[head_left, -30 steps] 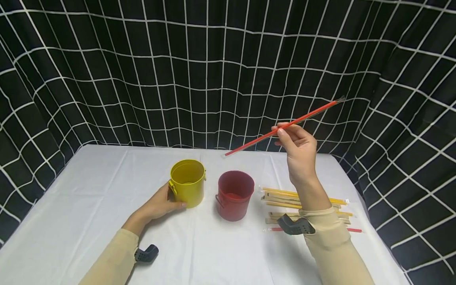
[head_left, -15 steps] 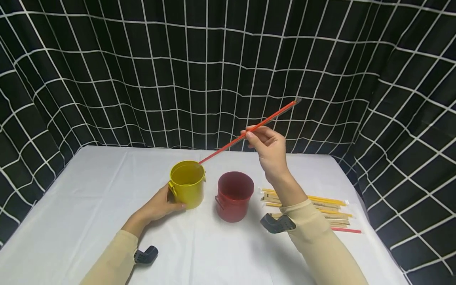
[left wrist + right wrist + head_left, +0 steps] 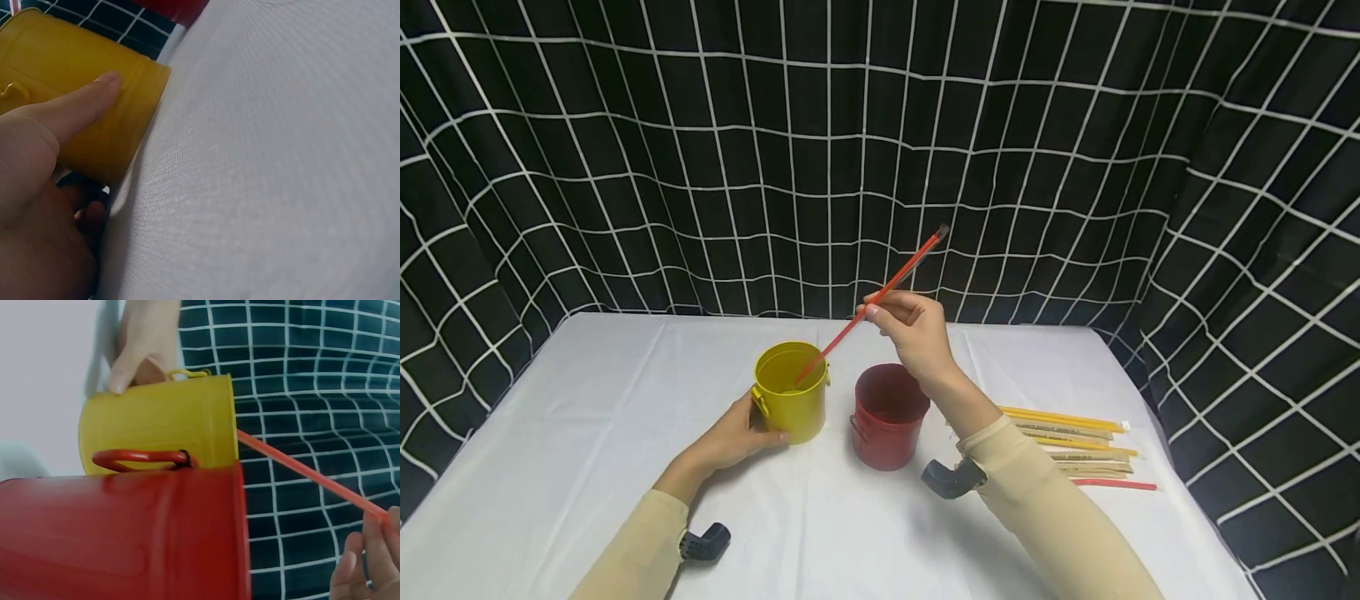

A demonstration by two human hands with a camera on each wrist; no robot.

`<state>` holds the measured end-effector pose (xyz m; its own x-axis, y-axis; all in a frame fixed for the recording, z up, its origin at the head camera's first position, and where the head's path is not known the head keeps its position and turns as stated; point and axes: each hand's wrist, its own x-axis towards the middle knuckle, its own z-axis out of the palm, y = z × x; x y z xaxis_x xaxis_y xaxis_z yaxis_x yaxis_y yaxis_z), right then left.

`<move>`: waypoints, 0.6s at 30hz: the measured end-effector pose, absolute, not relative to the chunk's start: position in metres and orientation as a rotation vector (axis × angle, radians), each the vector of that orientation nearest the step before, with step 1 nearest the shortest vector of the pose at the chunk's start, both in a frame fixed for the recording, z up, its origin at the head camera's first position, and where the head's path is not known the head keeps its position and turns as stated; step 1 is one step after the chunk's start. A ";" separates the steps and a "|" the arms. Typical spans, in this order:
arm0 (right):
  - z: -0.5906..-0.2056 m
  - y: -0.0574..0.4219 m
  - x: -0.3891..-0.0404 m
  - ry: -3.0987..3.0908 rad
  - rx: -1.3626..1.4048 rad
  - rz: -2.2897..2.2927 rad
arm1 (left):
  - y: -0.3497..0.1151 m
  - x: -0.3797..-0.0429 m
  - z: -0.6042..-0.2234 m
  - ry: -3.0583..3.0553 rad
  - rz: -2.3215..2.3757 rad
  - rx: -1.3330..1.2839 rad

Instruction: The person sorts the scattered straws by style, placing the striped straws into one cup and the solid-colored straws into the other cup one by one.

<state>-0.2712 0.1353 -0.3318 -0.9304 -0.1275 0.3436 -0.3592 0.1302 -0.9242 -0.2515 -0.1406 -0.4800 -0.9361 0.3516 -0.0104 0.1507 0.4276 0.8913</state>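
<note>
My left hand (image 3: 730, 437) holds a small yellow bucket (image 3: 801, 418) upright on the white cloth. In the left wrist view its thumb (image 3: 84, 106) lies along the bucket's side near the base, the other fingers behind. My right hand (image 3: 921, 337) pinches a long red straw (image 3: 907, 271) in a clear wrapper between thumb and fingertips, near its middle. The straw slants down to the left, its lower end inside the yellow bucket's mouth. Beneath the right hand stands a red bucket (image 3: 887, 448), which fills the lower left of the right wrist view.
Several wrapped straws lie at the table's right, partly hidden by the right forearm: yellow straws (image 3: 1075, 419), paper-wrapped straws (image 3: 1093, 468) and a red straw (image 3: 1116, 484). A black curtain (image 3: 865, 167) with white grid lines hangs behind the white tablecloth (image 3: 610, 400).
My right hand has moved left and down with the red straw, passing over the red bucket, and the straw's lower end has entered the yellow bucket. The left hand has stayed on its bucket.
</note>
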 end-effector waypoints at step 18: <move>-0.349 0.114 -0.278 -2.623 0.507 1.712 | -0.139 -0.254 -0.483 2.486 1.505 0.417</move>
